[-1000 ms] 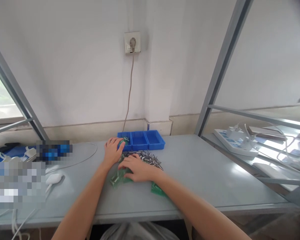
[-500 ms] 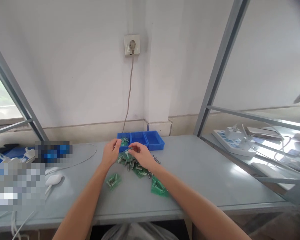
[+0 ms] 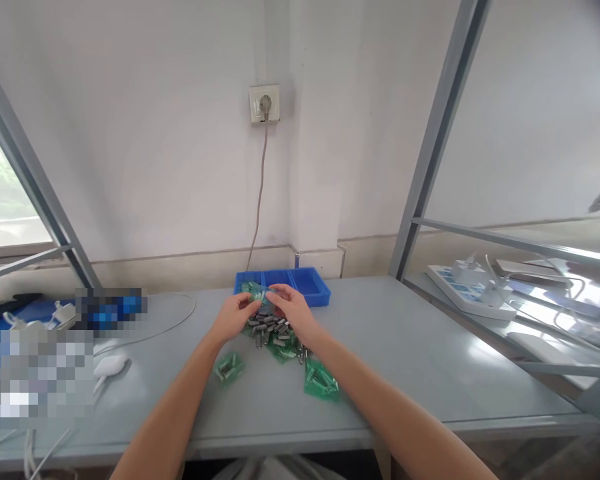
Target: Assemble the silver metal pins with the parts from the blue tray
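Note:
My left hand (image 3: 237,316) and my right hand (image 3: 291,309) come together over the table, fingers pinched on one small green plastic bag (image 3: 258,292). Pale pieces show through the bag's film. Directly below my hands lies a heap of small metal parts (image 3: 269,327), some on green plastic. Nearer me on the left rests a second green bag (image 3: 229,368) with metal pieces inside. Another green bag (image 3: 321,380) lies by my right forearm. Just behind my hands stands a blue divided tray (image 3: 312,287) with three compartments; my hands and the held bag partly hide its left one.
The grey table (image 3: 410,360) runs back to the wall. A white charger with a cable (image 3: 111,365) lies at the left, beside blurred items. On the right, past a metal frame post (image 3: 433,147), is a white power strip (image 3: 467,293). A plugged cord hangs from the wall socket (image 3: 264,104).
The green bag has come up between both hands, above the heap. My left hand has shifted from the tray's left compartment toward my right hand. The view has tilted slightly upward.

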The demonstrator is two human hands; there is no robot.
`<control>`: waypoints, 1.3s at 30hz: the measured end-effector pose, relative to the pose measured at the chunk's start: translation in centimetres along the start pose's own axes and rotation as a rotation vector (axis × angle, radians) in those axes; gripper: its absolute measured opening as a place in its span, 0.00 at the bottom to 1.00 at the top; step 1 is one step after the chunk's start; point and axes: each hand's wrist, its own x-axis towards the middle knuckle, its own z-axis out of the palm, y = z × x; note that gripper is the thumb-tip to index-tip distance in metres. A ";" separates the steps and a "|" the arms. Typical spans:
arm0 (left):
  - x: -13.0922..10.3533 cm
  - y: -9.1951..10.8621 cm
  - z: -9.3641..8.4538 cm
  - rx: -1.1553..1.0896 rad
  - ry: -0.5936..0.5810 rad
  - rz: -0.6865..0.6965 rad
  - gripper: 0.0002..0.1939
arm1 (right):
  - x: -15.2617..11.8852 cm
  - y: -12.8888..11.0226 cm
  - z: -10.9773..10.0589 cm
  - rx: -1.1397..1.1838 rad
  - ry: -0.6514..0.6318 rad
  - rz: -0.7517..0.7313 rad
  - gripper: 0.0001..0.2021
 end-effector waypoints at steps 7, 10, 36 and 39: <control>0.4 -0.5 -0.3 -0.140 0.058 -0.025 0.19 | -0.7 -1.0 0.4 -0.061 -0.147 0.037 0.19; 0.3 -0.2 -0.2 -0.148 0.052 -0.030 0.18 | -1.0 -1.3 0.5 -0.125 -0.130 0.015 0.18; 0.5 -1.3 -0.3 -0.130 0.012 -0.025 0.19 | -0.4 -0.5 0.2 -0.384 -0.078 -0.154 0.17; 0.6 -1.5 -0.4 -0.115 -0.004 -0.025 0.19 | -0.2 -0.1 0.1 -0.373 -0.078 -0.136 0.17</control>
